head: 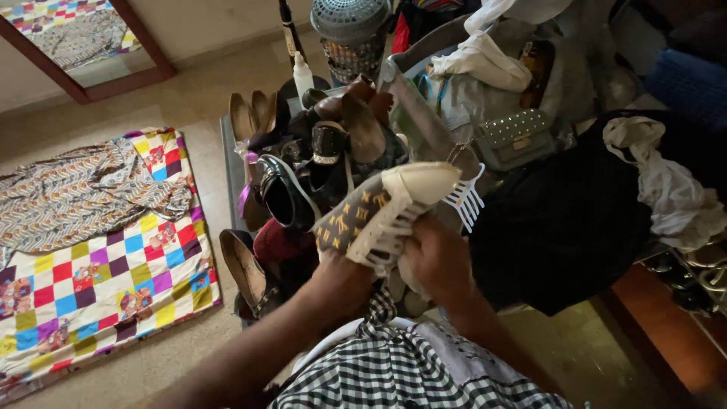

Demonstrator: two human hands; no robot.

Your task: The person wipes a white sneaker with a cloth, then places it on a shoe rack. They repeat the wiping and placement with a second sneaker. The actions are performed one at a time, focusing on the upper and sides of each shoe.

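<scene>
Both my hands hold a cream and brown patterned sneaker [386, 208] with white laces, tilted with its toe pointing up and right. My left hand [342, 282] grips the heel end from below. My right hand [435, 254] clasps the lace side. Just beyond the sneaker is a rack crowded with shoes [318, 163]: black glossy ones, brown heels, tan flats. A white plastic hanger [464, 198] pokes out beside the sneaker's toe.
A colourful patchwork mat [113, 280] with a patterned cloth [83, 193] on it lies on the floor at left. A grey studded bag [515, 136], black fabric [560, 220], white cloths, a laundry basket [350, 34] and a white bottle [302, 76] crowd the back and right.
</scene>
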